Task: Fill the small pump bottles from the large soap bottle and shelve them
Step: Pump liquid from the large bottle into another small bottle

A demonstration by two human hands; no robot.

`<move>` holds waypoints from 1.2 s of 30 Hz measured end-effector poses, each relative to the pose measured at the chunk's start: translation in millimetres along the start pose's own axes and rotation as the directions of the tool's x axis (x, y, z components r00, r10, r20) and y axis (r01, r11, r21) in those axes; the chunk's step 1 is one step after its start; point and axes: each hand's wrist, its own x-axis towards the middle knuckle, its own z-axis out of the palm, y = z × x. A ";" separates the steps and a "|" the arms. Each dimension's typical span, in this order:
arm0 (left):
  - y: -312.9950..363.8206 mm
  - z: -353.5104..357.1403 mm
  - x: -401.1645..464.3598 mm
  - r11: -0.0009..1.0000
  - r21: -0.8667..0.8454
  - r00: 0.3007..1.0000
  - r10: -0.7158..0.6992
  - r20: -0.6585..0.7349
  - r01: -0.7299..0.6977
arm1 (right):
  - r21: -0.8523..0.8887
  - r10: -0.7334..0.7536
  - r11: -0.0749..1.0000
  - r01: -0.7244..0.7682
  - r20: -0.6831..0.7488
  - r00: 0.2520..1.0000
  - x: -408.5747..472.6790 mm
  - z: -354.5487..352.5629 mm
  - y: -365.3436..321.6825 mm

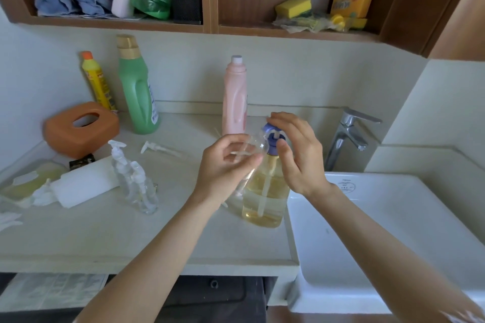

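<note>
Amber soap: large soap bottle (265, 191) about half full, standing on the counter (105, 238) just left of the sink (393, 217).
Left hand (225, 165): I hold a small clear bottle (252, 147), tilted, mouth at the blue pump (273, 136).
Right hand (299, 155): fingers curled on the pump head, probably pressing.
Progress: early; two capped small bottles (136, 183) left of the soap look empty, one loose pump (160, 148) lies there, nothing shelved.
</note>
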 end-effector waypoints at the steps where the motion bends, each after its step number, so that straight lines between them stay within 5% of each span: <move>1: 0.0 0.4 -2.0 0.995 0.063 0.997 0.075 -0.033 -0.073 | 0.008 -0.005 1.000 0.005 -0.005 1.000 -0.4 0.1 -1.1; 9: 0.2 5.8 -10.1 0.937 0.251 0.952 0.279 -0.124 -0.241 | 0.039 -0.018 0.999 0.025 -0.169 0.985 -4.2 10.5 0.2; 21: 0.0 1.1 -8.9 0.955 0.264 0.971 0.182 -0.156 -0.137 | 0.004 0.013 1.000 -0.012 -0.095 0.995 -8.7 14.6 0.1; 29: 15.4 -10.4 -7.5 0.992 0.124 0.960 0.040 -0.276 -0.006 | 0.178 0.114 0.977 -0.119 0.040 0.993 2.6 -8.3 -7.1; 36: 52.2 -31.7 -18.6 0.975 -0.218 0.976 0.082 0.201 -0.037 | 0.229 0.071 0.970 -0.082 0.056 0.996 1.3 -11.8 5.3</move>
